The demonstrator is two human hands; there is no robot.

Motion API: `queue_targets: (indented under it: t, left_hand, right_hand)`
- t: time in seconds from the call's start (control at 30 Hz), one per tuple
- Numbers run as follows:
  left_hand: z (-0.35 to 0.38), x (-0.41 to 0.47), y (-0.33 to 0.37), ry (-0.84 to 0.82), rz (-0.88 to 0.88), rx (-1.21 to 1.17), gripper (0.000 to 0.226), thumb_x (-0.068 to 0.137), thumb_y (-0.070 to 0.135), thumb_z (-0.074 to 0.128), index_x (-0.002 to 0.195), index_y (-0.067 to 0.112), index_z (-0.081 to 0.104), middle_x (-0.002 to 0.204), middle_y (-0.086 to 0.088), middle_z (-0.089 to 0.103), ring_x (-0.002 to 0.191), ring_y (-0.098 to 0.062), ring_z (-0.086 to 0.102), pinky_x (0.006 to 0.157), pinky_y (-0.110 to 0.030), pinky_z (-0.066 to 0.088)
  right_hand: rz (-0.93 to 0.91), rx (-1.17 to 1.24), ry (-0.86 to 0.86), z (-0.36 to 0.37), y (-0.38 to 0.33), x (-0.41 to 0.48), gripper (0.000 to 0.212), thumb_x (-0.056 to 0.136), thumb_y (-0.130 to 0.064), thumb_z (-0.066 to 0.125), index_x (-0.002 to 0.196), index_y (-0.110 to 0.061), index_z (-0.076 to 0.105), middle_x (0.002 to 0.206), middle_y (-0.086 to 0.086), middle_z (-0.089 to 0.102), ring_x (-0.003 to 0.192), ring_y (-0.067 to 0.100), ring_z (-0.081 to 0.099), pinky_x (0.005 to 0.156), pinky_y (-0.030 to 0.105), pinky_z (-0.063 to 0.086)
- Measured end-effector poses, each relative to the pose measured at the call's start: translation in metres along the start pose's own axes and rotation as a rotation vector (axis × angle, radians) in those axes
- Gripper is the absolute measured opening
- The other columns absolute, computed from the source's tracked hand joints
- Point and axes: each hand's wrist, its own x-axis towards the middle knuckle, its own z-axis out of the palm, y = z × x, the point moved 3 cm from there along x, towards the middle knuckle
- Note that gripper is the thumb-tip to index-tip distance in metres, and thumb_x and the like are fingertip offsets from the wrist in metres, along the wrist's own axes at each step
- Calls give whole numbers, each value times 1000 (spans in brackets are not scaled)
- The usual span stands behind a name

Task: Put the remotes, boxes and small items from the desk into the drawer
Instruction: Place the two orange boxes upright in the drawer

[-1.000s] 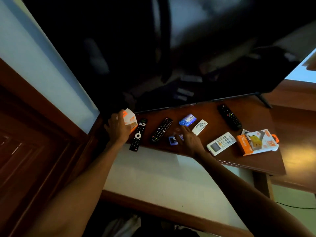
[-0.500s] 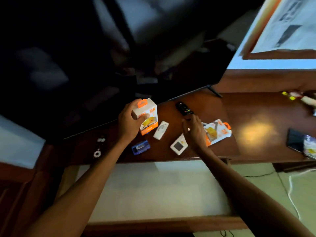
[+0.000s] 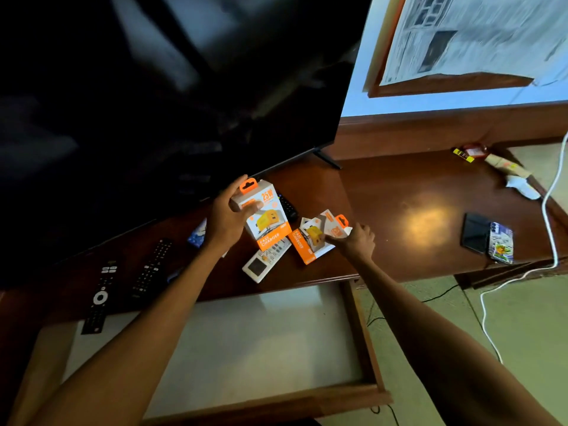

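Readable on the upright charger box (image 3: 266, 217) — "25W" near the top, "FAST CHARGER" along the orange base. On the opened box (image 3: 310, 241) lying right — "CHARGER" only.

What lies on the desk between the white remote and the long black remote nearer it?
In the head view, the person's left forearm crosses between the white remote and the black remote.

Orange-white charger box (image 3: 266, 216) — held aloft
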Motion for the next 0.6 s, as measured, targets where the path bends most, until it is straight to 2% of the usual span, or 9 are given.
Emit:
queue_targets:
  t: [0.13,0.23,0.33,0.47,0.6]
  left_hand:
    - [1,-15,-7,10,-27,27,66,83,19,74,142,23,46,127,1,60,94,1,66,66,-17,57]
    - [-1,-27,-7,27,-41,27,68,82,22,76,143,24,46,124,6,59,94,0,67,66,-18,57]
    - [-4,-38,-3,20,-33,23,69,82,24,75,144,24,44,128,2,61,93,-1,67,67,-21,59]
    - [-1,-56,6,-20,-22,23,68,84,23,74,145,24,43,129,3,59,88,9,67,63,-15,56]
    - [11,-85,8,-103,-6,-2,65,85,17,73,143,20,45,113,8,62,82,12,66,60,-12,53]
  right_hand:
    - [-57,135,-2,2,1,4,86,66,-50,84,133,-11,46,137,15,48,130,35,41,103,51,42]
    - [-112,374,-28,1,1,0,66,67,-32,87,116,-15,46,123,12,57,116,33,57,86,53,55]
    - [-201,508,-28,-13,-1,-20,59,73,-15,83,118,-10,45,122,10,63,103,25,65,77,43,59]
    - [-330,595,38,-40,-2,-51,57,79,-18,78,126,-16,46,122,7,65,102,20,67,71,26,59]
    - [-407,594,47,-62,3,-90,64,84,-19,74,139,-23,41,130,2,61,105,14,65,80,29,60]
